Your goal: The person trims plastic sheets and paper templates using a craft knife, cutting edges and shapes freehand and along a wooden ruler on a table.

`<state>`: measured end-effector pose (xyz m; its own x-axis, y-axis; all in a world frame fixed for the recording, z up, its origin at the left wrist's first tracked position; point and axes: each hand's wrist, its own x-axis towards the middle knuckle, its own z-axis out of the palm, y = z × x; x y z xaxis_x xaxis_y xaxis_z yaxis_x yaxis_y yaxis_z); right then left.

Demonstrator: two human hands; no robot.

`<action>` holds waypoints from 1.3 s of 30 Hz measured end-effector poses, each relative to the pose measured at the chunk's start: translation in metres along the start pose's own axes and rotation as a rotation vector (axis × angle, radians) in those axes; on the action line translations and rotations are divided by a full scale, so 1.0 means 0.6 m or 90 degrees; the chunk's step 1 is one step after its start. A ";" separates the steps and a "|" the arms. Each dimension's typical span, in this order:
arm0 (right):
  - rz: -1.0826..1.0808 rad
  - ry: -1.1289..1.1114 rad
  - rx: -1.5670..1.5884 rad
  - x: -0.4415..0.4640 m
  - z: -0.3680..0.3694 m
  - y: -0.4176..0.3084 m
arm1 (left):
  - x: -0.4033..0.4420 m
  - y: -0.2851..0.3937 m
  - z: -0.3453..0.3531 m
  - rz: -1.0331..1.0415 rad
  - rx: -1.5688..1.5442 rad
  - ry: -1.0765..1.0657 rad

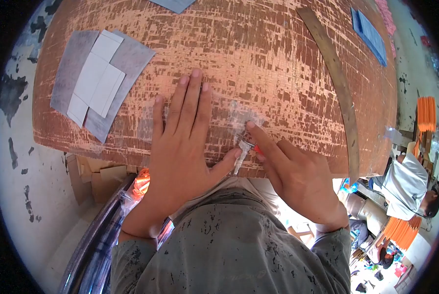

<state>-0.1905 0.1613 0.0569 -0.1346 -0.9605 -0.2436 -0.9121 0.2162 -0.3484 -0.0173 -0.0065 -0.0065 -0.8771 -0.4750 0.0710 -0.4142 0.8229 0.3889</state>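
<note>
My left hand (182, 130) lies flat on the scratched reddish-brown table (258, 63), fingers spread, its thumb at a small crumpled whitish strip (241, 156). To the right, my right hand (293, 169) is curled with its index finger stretched onto the table top. A small red item (257, 148) shows under that hand, beside a thin metallic piece; most of it is hidden by the fingers. Clear tape-like patches lie on the wood around the fingertips.
Grey sheets (65, 78) with a white paper template (99, 73) lie at left. A long brown strip (339, 88) curves down the right side, near folded blue-grey cloth (368, 36). Rolls (99, 245) stand below left. People (408, 186) are at the lower right, near orange bundles (426, 113).
</note>
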 end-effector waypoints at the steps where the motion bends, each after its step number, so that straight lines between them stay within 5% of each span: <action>1: 0.001 0.000 0.001 0.000 -0.001 0.000 | 0.000 0.000 0.000 0.001 0.000 -0.001; 39: 0.020 0.045 0.034 0.017 -0.003 0.006 | -0.003 -0.004 0.015 0.010 0.020 0.038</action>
<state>-0.1958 0.1521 0.0551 -0.1915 -0.9626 -0.1917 -0.8850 0.2538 -0.3904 -0.0170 -0.0048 -0.0158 -0.8676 -0.4793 0.1322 -0.4088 0.8390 0.3591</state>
